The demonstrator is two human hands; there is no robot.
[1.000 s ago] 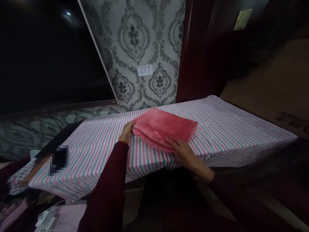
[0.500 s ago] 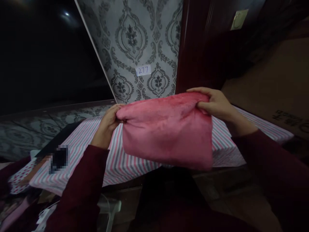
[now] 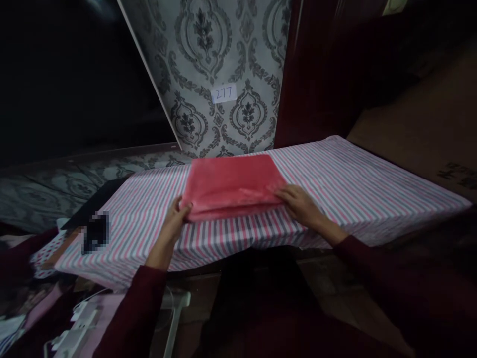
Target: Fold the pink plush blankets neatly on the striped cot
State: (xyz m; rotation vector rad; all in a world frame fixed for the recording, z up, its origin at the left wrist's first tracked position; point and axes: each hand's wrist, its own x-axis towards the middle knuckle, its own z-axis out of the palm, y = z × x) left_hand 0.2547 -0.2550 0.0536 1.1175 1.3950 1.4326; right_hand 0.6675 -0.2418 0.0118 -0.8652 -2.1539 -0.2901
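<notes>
A folded pink fleece cloth (image 3: 233,184) lies flat on a table covered with a pink, white and grey striped sheet (image 3: 354,184). My left hand (image 3: 176,218) grips the cloth's near left corner, fingers curled on its edge. My right hand (image 3: 298,203) rests on the cloth's near right corner, fingers closed on the edge. Both sleeves are dark maroon.
Patterned grey wallpaper with a small paper label reading 277 (image 3: 223,93) stands behind the table. A dark wooden door frame (image 3: 294,74) is at the right. A dark flat object (image 3: 95,199) lies at the table's left end. White items and cables (image 3: 74,328) sit low left.
The cloth, held up in the air by both hands half a second ago, now lies flat and folded on the striped sheet, with both hands at its near corners.
</notes>
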